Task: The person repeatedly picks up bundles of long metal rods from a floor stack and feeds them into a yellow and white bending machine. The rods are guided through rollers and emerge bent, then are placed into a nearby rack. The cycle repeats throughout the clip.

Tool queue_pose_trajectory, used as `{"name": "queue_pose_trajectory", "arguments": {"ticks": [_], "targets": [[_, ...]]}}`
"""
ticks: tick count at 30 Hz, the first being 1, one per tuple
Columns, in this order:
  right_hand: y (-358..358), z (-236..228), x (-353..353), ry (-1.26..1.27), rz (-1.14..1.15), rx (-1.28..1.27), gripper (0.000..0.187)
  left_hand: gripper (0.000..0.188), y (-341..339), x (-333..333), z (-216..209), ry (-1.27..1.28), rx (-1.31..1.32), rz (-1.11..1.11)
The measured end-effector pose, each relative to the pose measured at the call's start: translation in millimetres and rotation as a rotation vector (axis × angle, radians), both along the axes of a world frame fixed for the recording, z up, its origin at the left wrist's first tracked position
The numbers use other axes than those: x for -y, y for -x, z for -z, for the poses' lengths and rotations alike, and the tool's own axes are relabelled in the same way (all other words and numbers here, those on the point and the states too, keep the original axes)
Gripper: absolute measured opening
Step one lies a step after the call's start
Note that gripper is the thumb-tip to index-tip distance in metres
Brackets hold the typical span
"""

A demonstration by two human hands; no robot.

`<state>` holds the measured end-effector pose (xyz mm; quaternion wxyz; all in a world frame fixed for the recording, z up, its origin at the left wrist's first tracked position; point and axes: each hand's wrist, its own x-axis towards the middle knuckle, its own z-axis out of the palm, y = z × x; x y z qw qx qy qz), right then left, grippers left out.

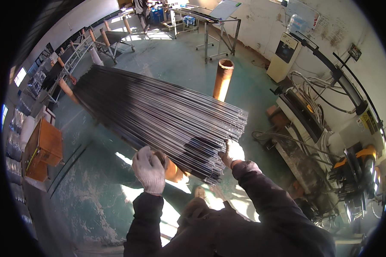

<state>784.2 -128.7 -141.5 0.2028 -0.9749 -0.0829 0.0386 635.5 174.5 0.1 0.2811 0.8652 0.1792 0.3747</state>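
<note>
A large bundle of long, thin dark rods [150, 109] runs from the far left towards me, its near ends uneven. My right hand [233, 153], in a pale work glove, is at these near ends, thumb and fingers closed on a rod; how many rods are in the grip is hidden. My left hand [149, 171], gloved too, is beside the bundle's near left edge, right by an orange-brown tube post [173, 170]. Its fingers are loosely bent and apart, with no rod visible in them. Another upright tube post [223, 81] stands at the bundle's far right side.
At the right stands a machine [309, 115] with hoses and a dark curved arm. A water dispenser [284, 56] is by the wall. Further back are a metal-framed table [206, 19] and a person [142, 15]. A wooden cabinet [45, 147] stands on the left.
</note>
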Motion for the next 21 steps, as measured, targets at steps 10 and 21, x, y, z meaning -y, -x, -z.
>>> {"name": "queue_pose_trajectory", "arguments": {"ticks": [10,21], "targets": [[-129.0,36.5,-49.7,0.269,-0.056,0.048,0.090,0.025,-12.7,-8.3,23.2,-0.187,0.006,0.036],[-144.5,30.8,-52.4,0.326,-0.399,-0.180,0.024,0.016,-17.8,11.2,20.5,-0.181,-0.035,-0.113]]}}
